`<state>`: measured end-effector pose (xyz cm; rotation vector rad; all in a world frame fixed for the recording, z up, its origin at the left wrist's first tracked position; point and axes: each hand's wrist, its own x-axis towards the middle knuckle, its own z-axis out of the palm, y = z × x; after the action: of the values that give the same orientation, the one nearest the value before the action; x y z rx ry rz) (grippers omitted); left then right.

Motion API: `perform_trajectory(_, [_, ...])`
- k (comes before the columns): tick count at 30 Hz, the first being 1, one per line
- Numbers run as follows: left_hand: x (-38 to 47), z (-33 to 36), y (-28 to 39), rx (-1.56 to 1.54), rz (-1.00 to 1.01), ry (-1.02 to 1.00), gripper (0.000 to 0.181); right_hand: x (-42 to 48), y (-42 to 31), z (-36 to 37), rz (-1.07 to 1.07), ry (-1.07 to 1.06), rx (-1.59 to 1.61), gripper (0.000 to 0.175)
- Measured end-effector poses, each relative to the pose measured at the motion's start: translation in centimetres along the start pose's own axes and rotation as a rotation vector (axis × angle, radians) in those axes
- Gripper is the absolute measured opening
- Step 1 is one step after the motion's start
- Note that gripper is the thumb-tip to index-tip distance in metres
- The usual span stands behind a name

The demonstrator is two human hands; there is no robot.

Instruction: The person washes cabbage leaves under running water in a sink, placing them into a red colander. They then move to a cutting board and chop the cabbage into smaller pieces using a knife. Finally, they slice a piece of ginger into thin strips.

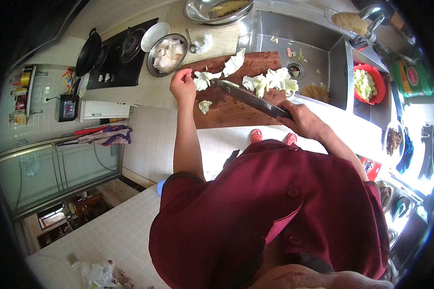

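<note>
My right hand [303,119] grips the handle of a kitchen knife [255,99], its long blade slanting across the wooden cutting board [231,115]. The blade's tip lies by a torn cabbage leaf [203,80] at the board's left edge. Against that leaf are the curled fingers of my left hand [183,86]; whether they pinch it is unclear. Another cabbage leaf [234,63] rests near the back of the board. More cabbage leaves [274,80] are heaped behind the blade, close to the sink. In front of the knife is a small cabbage piece [205,107].
Left of the board, a metal bowl [168,68] holds pale slices beside a white dish [155,36] and a black gas hob [123,61]. Rightward is a steel sink [311,43] with scraps, then a red basket [381,85] of cut cabbage. Metal basins [195,14] stand behind.
</note>
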<state>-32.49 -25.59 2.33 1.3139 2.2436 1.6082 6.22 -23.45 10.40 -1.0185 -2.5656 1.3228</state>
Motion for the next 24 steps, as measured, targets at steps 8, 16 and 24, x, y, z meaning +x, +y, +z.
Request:
perform_trajectory(8, [0.4,7.5,3.4,0.181,0.097,-0.44,0.028,-0.5,1.9,0.1,0.116,0.201,-0.045,0.03])
perform_trajectory(16, [0.5,8.5,5.7,0.505,-0.037,-0.644,0.023,-0.2,2.7,1.3,0.171,0.194,-0.051,0.027])
perform_trajectory(24, [-6.8,5.8,5.2,-0.086,0.31,-0.298,0.02,1.2,3.2,1.7,0.065,0.308,-0.1,0.032])
